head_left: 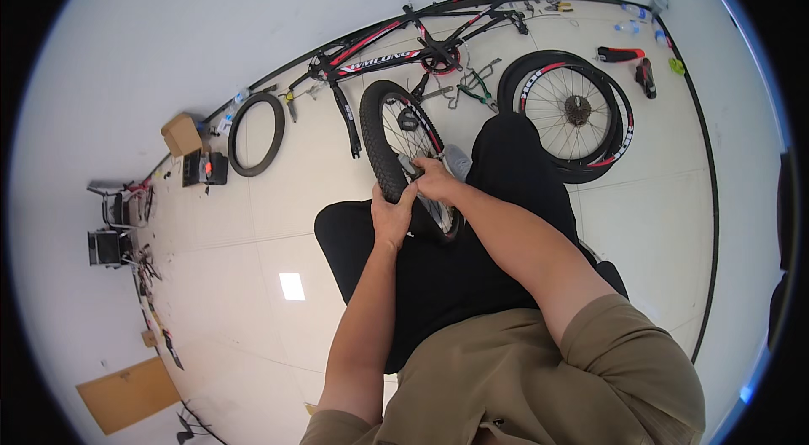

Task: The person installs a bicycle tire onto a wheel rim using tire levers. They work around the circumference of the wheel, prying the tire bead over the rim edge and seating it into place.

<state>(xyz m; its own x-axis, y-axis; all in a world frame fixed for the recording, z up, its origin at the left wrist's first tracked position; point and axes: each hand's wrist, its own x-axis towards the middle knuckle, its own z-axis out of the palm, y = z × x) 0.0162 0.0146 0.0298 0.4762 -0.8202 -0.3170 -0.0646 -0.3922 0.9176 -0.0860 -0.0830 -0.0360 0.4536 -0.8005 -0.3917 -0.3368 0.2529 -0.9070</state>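
Note:
A bicycle wheel with a knobby black tyre (pixel 383 137) stands upright and tilted between my knees, its lower part against my lap. My left hand (pixel 393 214) is closed around the near part of the tyre, thumb up along its side. My right hand (pixel 436 180) is beside it at the wheel's rim, fingers curled on a small grey piece (pixel 409 165) that lies against the tyre. What kind of piece it is, I cannot make out. Both hands are close together, the thumbs almost meeting. My fingers hide part of the rim.
Beyond the wheel lies a black and red bicycle frame (pixel 379 62). Another wheel with a cassette (pixel 577 110) lies to the right, near red and black tools (pixel 621 54). Green-handled pliers (pixel 478 96), a loose tyre (pixel 256 134) and a cardboard box (pixel 181 135) are on the floor.

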